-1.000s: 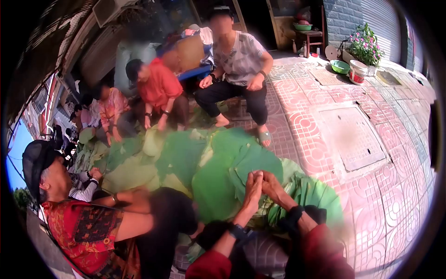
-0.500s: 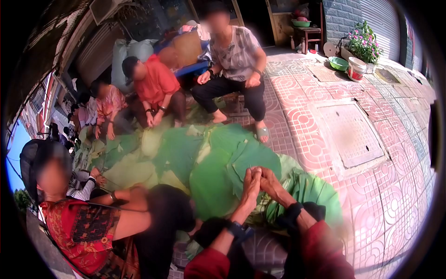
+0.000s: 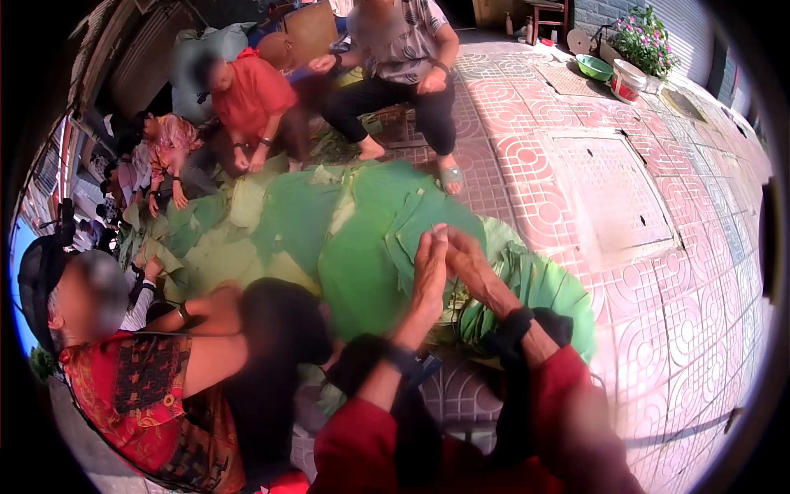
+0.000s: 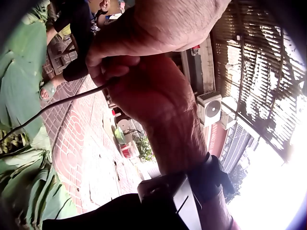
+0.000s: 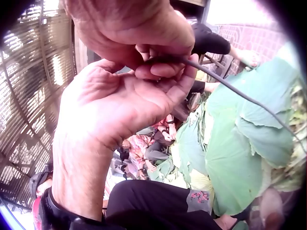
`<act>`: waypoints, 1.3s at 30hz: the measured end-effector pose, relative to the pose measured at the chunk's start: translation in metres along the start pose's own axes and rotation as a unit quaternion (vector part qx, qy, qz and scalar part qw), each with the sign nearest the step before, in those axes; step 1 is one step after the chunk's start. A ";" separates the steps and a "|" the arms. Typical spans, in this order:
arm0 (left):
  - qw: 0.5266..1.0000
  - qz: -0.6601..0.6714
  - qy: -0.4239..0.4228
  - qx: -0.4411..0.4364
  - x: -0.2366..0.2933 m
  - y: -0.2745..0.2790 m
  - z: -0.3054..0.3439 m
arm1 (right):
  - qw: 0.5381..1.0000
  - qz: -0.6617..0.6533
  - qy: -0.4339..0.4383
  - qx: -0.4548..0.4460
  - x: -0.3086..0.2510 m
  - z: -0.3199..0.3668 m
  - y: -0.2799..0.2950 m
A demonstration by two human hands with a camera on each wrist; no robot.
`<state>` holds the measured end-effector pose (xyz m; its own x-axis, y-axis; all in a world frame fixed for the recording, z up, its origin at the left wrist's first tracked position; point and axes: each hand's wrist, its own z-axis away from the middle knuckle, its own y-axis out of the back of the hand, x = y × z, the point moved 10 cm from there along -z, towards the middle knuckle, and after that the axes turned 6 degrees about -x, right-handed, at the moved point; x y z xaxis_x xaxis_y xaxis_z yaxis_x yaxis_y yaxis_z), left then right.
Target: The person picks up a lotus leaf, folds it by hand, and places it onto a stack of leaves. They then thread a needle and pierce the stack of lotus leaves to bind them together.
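Note:
My left hand [image 3: 429, 276] and right hand [image 3: 476, 262] meet at the fingertips above a heap of large green leaves [image 3: 362, 247]. Between their curled fingers they pinch a thin dark cord [image 4: 57, 101]. In the left wrist view the cord runs down from the fingers toward the leaves. From the other side, the right wrist view has the same cord trailing past the broad leaves, with its pinched end hidden inside the fingers. Folded leaves [image 3: 535, 288] lie bunched under my right forearm.
A person in a patterned red top [image 3: 140, 395] sits close at my left. Across the leaves sit a person in red [image 3: 255, 99] and one in a patterned shirt [image 3: 403, 49]. Patterned paving [image 3: 527, 165] with a square cover [image 3: 613, 198] lies right, beyond it a green basin [image 3: 594, 67] and a bucket [image 3: 628, 81].
The head view has tipped downward, so the leaves and people sit higher in it. My hands stay together at the fingertips. The person opposite has moved one hand outward.

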<state>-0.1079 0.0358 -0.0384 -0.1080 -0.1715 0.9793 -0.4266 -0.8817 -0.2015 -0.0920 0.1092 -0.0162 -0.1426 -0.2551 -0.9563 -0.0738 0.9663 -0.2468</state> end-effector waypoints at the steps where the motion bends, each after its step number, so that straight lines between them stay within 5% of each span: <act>1: 1.000 0.010 -0.007 0.002 0.005 -0.001 -0.002 | 1.000 -0.014 -0.009 0.004 0.003 -0.001 0.002; 15: 1.000 -0.006 -0.008 0.023 0.022 0.001 0.000 | 0.998 -0.056 -0.026 0.026 -0.006 0.001 0.001; 29: 0.987 -0.026 -0.093 0.130 0.052 0.046 0.004 | 0.994 0.065 -0.053 -0.073 0.022 0.002 -0.016; 39: 0.996 -0.082 -0.032 -0.007 0.042 0.020 0.010 | 0.988 0.082 -0.085 -0.099 0.043 0.018 -0.003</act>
<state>-0.1122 0.0067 -0.0011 0.0205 -0.0539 0.9983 -0.4465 -0.8939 -0.0391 -0.0804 0.0960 -0.0596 -0.0018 -0.0693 -0.9976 -0.2578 0.9639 -0.0665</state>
